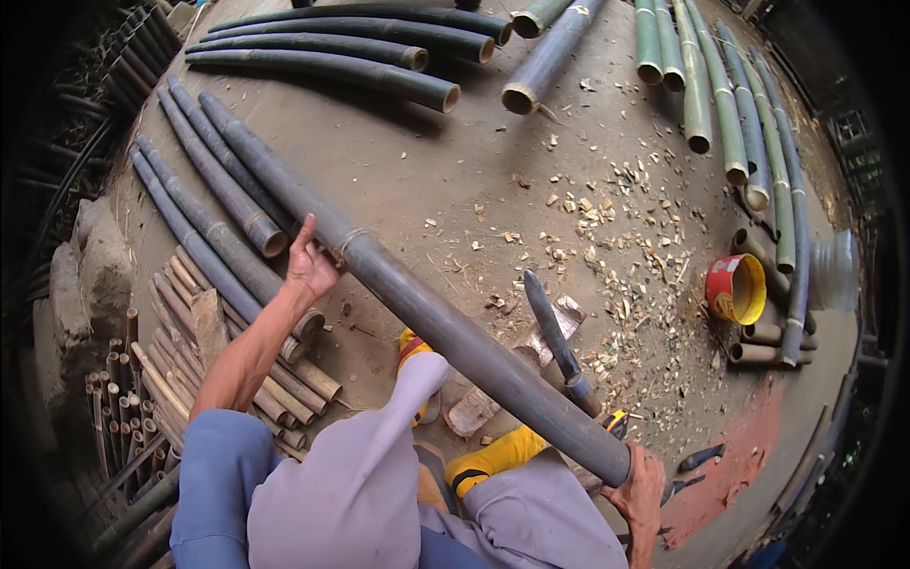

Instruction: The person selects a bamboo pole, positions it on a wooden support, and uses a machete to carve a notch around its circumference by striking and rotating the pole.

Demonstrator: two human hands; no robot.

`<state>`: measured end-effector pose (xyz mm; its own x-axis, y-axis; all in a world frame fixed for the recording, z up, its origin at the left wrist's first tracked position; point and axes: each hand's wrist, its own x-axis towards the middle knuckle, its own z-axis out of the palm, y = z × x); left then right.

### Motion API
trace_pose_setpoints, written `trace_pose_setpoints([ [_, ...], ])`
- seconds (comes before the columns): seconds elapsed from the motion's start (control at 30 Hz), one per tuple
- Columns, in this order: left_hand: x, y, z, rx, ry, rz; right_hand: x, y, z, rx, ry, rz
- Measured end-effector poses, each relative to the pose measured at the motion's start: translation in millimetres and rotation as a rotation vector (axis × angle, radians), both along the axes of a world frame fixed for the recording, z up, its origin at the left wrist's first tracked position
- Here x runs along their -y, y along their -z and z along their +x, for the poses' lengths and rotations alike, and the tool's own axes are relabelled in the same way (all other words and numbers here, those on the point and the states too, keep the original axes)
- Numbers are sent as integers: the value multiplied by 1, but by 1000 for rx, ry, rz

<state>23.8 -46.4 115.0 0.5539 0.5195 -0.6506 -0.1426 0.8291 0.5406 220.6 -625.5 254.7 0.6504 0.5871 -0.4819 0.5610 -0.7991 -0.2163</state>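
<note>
A long dark bamboo pole [455,327] slants across the view from far left to near right, held up in both my hands. My left hand [313,268] supports it from the left side near a node, thumb pointing up; its other fingers are partly hidden by the pole. My right hand [641,488] is wrapped around the near end. Below the pole lies a chopping block [474,411], a pale log partly covered by it. A machete [550,327] with a dark blade rests beside the log. A yellow and black tape measure [617,421] shows beside the pole near my right hand.
More dark poles [227,180] lie at left, above thin cut bamboo pieces [294,394]. Green poles [697,95] lie at far right, near a red and yellow bucket [736,289]. Wood chips [616,256] litter the ground. A dark-handled tool [701,459] lies at right.
</note>
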Motion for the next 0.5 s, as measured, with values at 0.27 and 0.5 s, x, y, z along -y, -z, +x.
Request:
trace_pose_setpoints([
  [0.27,71,-31,95,161,-44,-195,82,15,52,880,53,140],
  [0.5,82,-208,155,698,58,281,72,-11,108,1236,204,356],
])
